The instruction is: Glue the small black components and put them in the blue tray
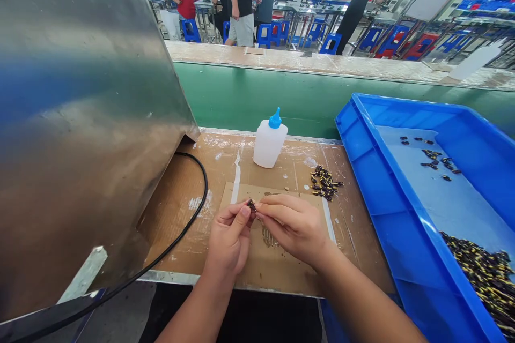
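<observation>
Over a cardboard sheet (277, 273), my left hand (230, 236) pinches a small dark part (251, 204) between thumb and forefinger. My right hand (295, 225) meets it from the other side, its fingertips pressed together at the part; whether they grip the part or something smaller is hidden. Beyond the hands stands a white squeeze bottle (270, 143) with a blue nozzle cap. A pile of small black-and-yellow parts (325, 182) lies to the right of the bottle.
On the right, a blue bin (382, 193) holds many more such parts (478, 273). A large metal housing (80, 118) rises at left, with a black cable (201, 198) curving before it. Behind runs a green belt (249, 94); several people are further back.
</observation>
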{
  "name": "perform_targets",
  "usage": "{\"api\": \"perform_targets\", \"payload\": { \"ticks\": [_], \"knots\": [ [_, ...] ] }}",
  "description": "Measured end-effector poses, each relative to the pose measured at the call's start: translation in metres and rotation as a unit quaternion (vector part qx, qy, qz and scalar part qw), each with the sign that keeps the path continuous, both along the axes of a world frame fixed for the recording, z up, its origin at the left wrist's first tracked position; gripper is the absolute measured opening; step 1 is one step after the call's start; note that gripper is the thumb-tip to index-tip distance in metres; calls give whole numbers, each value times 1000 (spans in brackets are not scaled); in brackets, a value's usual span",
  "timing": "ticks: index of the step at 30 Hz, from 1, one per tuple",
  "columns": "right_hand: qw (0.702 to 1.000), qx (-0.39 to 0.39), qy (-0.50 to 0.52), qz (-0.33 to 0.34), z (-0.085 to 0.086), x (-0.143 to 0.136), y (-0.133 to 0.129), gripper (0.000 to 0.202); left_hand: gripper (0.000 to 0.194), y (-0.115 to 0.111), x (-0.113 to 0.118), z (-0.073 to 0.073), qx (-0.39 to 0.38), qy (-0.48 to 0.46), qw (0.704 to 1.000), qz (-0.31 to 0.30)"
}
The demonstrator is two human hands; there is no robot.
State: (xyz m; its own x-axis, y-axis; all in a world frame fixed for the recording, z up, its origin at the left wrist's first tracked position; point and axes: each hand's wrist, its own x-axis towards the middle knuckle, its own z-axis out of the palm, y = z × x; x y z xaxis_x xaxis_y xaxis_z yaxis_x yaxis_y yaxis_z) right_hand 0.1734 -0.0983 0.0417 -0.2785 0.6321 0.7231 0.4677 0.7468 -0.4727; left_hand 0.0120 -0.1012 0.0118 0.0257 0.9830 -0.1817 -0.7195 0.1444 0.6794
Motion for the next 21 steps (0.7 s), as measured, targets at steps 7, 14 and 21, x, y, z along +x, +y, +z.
{"api": "perform_targets", "payload": {
  "ticks": [7,14,21],
  "knots": [
    [1000,13,3,-7,-1,0,1,22,13,-3,1,-9,96,97,990,44],
    [999,28,30,-14,-4,3,7,21,27,-14,-1,-14,206,341,912,100],
    [996,52,68,10,8,7,0,22,28,-22,-8,0,200,367,907,56]
  ]
}}
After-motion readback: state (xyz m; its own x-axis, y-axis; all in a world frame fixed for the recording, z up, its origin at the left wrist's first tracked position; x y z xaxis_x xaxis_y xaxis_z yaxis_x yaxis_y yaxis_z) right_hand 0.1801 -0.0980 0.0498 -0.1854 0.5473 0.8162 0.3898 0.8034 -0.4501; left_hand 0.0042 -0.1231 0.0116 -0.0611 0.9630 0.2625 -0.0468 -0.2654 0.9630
